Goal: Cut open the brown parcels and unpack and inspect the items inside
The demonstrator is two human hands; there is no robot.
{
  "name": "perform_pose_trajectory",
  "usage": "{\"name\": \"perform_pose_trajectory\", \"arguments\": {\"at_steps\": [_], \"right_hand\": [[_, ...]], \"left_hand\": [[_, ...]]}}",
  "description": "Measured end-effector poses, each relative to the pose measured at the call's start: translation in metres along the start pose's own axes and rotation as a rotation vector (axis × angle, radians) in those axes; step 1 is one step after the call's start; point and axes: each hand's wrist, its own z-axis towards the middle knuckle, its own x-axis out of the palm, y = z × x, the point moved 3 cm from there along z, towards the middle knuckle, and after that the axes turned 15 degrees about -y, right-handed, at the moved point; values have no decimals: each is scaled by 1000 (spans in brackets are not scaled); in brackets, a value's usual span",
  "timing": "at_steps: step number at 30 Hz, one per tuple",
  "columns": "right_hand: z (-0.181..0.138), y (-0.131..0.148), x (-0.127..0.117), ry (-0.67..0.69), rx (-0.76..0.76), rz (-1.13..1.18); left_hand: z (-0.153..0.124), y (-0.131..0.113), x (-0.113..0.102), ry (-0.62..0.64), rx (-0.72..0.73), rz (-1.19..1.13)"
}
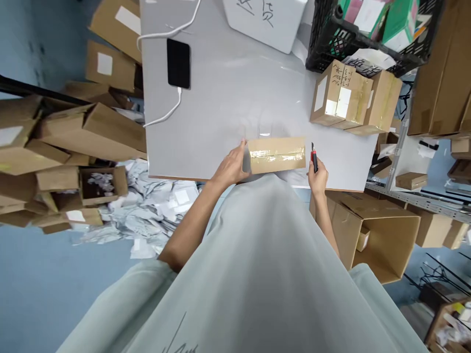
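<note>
A small cardboard box sealed with shiny clear tape lies at the near edge of the table, close against my body. My left hand grips its left end, thumb on the near side and fingers on the far side. On the other side of the box, my right hand is closed around a red and black utility knife. The knife points away from me, its dark tip just right of the box and apart from it.
On the white table are a phone with a cable, a white bin, two taped boxes and a black crate. A large open carton stands at right. Cartons and paper scraps pile up at left.
</note>
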Motion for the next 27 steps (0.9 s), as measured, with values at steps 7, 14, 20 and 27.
{"name": "perform_pose_trajectory", "arguments": {"at_steps": [7, 14, 20, 27], "right_hand": [[9, 71, -4, 268, -224, 5], [17, 155, -1, 617, -521, -348], [26, 183, 0, 687, -594, -562], [29, 192, 1, 718, -629, -640]], "left_hand": [[-5, -1, -7, -44, -51, -171], [9, -3, 2, -36, 37, -194], [9, 1, 4, -5, 40, -165], [14, -5, 3, 36, 46, -117]]}}
